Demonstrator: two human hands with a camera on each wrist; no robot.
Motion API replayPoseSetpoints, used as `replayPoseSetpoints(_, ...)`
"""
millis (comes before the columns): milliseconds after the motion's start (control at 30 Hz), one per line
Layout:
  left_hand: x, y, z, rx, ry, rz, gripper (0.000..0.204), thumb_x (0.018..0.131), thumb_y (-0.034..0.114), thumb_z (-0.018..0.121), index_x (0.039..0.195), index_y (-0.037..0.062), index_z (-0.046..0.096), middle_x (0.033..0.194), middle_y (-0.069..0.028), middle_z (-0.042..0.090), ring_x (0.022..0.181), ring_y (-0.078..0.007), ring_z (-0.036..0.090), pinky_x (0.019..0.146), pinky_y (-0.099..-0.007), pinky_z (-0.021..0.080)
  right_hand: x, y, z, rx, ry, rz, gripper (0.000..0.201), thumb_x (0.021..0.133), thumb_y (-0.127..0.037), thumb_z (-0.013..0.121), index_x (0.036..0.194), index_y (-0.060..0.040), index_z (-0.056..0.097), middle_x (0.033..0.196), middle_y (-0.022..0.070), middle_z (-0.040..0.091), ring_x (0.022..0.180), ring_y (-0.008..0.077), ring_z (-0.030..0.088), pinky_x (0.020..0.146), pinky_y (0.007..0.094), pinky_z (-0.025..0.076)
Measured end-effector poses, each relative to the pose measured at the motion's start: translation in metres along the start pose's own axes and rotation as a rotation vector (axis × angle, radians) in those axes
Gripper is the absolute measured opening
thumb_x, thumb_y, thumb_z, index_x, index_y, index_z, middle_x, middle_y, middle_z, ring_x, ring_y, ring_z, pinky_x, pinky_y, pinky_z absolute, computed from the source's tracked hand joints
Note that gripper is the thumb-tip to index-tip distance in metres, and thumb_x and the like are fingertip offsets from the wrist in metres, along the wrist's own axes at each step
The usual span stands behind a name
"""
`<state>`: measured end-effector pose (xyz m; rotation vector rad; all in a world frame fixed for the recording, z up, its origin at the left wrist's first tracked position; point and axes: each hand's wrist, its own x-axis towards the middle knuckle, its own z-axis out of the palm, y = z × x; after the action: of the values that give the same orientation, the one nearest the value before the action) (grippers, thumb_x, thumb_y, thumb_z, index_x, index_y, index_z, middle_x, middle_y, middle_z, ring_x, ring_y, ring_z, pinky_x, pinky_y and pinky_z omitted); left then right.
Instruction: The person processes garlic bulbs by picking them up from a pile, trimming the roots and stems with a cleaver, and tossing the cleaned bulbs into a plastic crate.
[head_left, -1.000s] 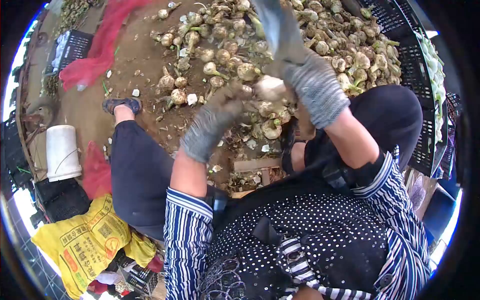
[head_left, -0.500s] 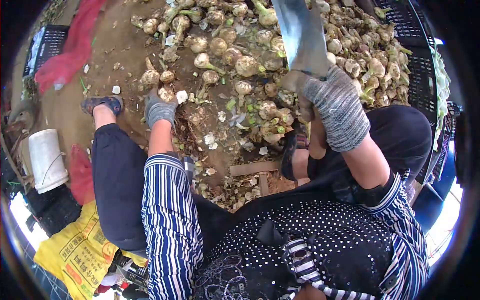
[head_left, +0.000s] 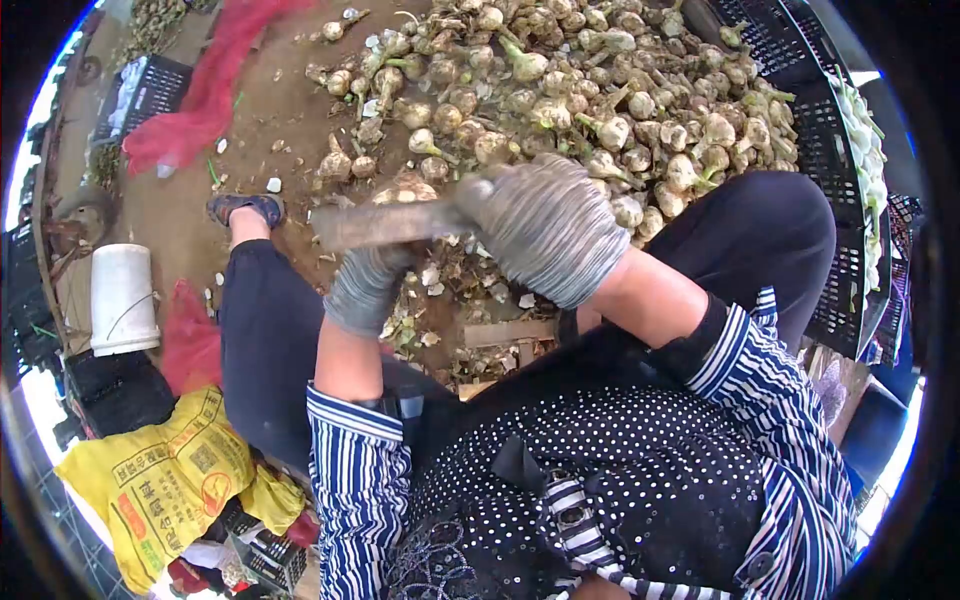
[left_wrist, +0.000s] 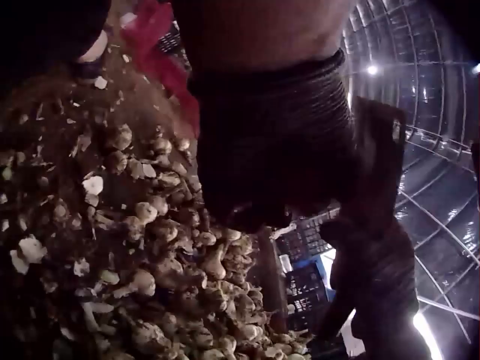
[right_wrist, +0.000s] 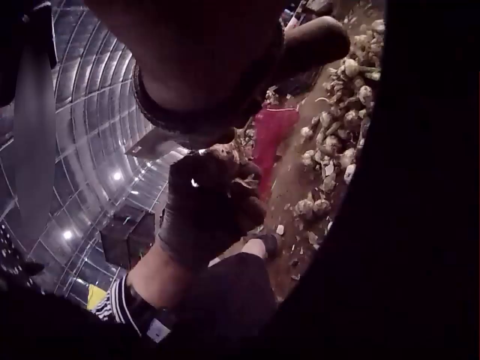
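Note:
My gloved right hand (head_left: 545, 230) grips a broad-bladed cleaver (head_left: 385, 225), its blurred blade lying leftward across the top of my left hand. The handle end (right_wrist: 319, 45) sticks out behind the fist in the right wrist view. Below the blade, my gloved left hand (head_left: 365, 290) holds a soil-stained garlic bulb (head_left: 405, 188), partly hidden by the cleaver. That bulb also appears close to the blade in the right wrist view. A heap of garlic bulbs (head_left: 640, 130) with cut stems spreads over the ground ahead.
Black crates (head_left: 840, 190) stand along the right, near my bent knee. On the left are a white bucket (head_left: 125, 300), red netting (head_left: 190, 115) and a yellow sack (head_left: 165, 480). A wooden piece (head_left: 500, 333) and skin scraps lie between my feet.
My left hand reached left to a garlic bulb on the ground, then lifted it back toward the middle. My right hand moved left, swinging the cleaver from pointing away to lying across the left hand.

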<state>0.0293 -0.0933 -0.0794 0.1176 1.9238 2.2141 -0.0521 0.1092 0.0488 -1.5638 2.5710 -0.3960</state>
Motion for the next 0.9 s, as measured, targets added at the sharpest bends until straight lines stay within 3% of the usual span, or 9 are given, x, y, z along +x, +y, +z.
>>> replayPoseSetpoints(33, -0.001, 0.001, 0.004, 0.460, -0.158, 0.272, 0.040, 0.089, 0.024, 0.054, 0.125, 0.0068, 0.049, 0.108, -0.0102, 0.062, 0.097, -0.0204, 0.058, 0.083, -0.0326, 0.049, -0.004, -0.005, -0.001, 0.006, 0.004, -0.004, 0.027, 0.076, -0.014, 0.055, 0.101, -0.0042, 0.054, 0.077, 0.0102, 0.058, 0.073, 0.0274, 0.060, 0.065, 0.0400, 0.046)
replayPoseSetpoints(133, -0.035, 0.017, 0.029, 0.173, 0.220, -0.015, 0.034, 0.092, 0.017, 0.046, 0.124, 0.0069, 0.051, 0.114, -0.0100, 0.059, 0.101, -0.0206, 0.057, 0.086, -0.0315, 0.048, -0.016, -0.012, -0.002, -0.059, 0.025, -0.144, 0.030, 0.076, -0.017, 0.054, 0.103, -0.0034, 0.053, 0.082, 0.0097, 0.056, 0.074, 0.0265, 0.059, 0.066, 0.0393, 0.045)
replayPoseSetpoints(433, -0.053, 0.048, 0.053, 0.203, 0.382, 0.046, 0.033, 0.091, 0.028, 0.052, 0.111, 0.0029, 0.058, 0.096, -0.0097, 0.062, 0.086, -0.0202, 0.060, 0.077, -0.0319, 0.050, -0.012, 0.007, 0.025, -0.019, 0.085, -0.223, 0.044, 0.065, -0.016, 0.065, 0.105, -0.0030, 0.051, 0.084, 0.0083, 0.058, 0.075, 0.0262, 0.059, 0.067, 0.0386, 0.045)
replayPoseSetpoints(500, -0.046, 0.075, 0.059, 0.850, 0.208, 0.371, 0.036, 0.085, 0.029, 0.061, 0.109, 0.0025, 0.058, 0.090, -0.0088, 0.061, 0.078, -0.0144, 0.060, 0.066, -0.0281, 0.050, -0.009, 0.018, 0.031, 0.006, 0.197, -0.240, 0.034, 0.067, -0.013, 0.063, 0.099, -0.0049, 0.053, 0.080, 0.0081, 0.058, 0.072, 0.0263, 0.059, 0.064, 0.0373, 0.046)
replayPoseSetpoints(533, -0.049, 0.072, 0.061, 0.432, 0.363, -0.260, 0.044, 0.080, 0.025, 0.067, 0.114, 0.0015, 0.054, 0.090, -0.0083, 0.059, 0.073, -0.0113, 0.058, 0.059, -0.0258, 0.048, -0.004, 0.030, 0.038, -0.059, 0.158, -0.127, 0.024, 0.072, -0.011, 0.059, 0.096, -0.0065, 0.055, 0.078, 0.0112, 0.060, 0.070, 0.0268, 0.061, 0.062, 0.0386, 0.047)
replayPoseSetpoints(567, -0.049, 0.071, 0.059, 0.433, 0.360, -0.254, 0.044, 0.080, 0.025, 0.067, 0.114, 0.0015, 0.054, 0.090, -0.0083, 0.059, 0.073, -0.0113, 0.058, 0.059, -0.0258, 0.048, 0.007, 0.052, 0.039, -0.126, -0.207, 0.189, 0.020, 0.077, -0.013, 0.057, 0.096, -0.0072, 0.056, 0.080, 0.0140, 0.063, 0.070, 0.0278, 0.063, 0.061, 0.0404, 0.049)
replayPoseSetpoints(733, -0.074, 0.064, 0.035, -0.576, 0.430, 0.164, 0.033, 0.080, 0.004, 0.061, 0.112, 0.0033, 0.053, 0.110, -0.0121, 0.058, 0.096, -0.0242, 0.060, 0.084, -0.0354, 0.049, 0.009, 0.012, 0.021, 0.007, -0.040, 0.334, 0.020, 0.080, -0.018, 0.056, 0.097, -0.0081, 0.058, 0.084, 0.0159, 0.064, 0.081, 0.0331, 0.062, 0.068, 0.0420, 0.049)
replayPoseSetpoints(833, -0.081, 0.020, 0.003, -0.751, 0.423, 0.144, 0.035, 0.084, 0.010, 0.058, 0.117, 0.0014, 0.049, 0.111, -0.0139, 0.057, 0.095, -0.0243, 0.059, 0.083, -0.0363, 0.050, 0.009, 0.003, 0.028, 0.337, -0.173, 0.558, 0.022, 0.083, -0.025, 0.054, 0.098, -0.0085, 0.056, 0.083, 0.0186, 0.063, 0.080, 0.0366, 0.061, 0.071, 0.0448, 0.047)
replayPoseSetpoints(900, -0.069, 0.010, -0.006, -0.868, 0.613, 0.145, 0.036, 0.084, 0.016, 0.059, 0.117, 0.0021, 0.050, 0.107, -0.0130, 0.058, 0.090, -0.0234, 0.059, 0.077, -0.0339, 0.051, 0.013, -0.007, 0.023, 0.502, -0.016, 0.481, 0.023, 0.084, -0.025, 0.052, 0.098, -0.0076, 0.056, 0.081, 0.0192, 0.062, 0.079, 0.0374, 0.060, 0.071, 0.0449, 0.047)
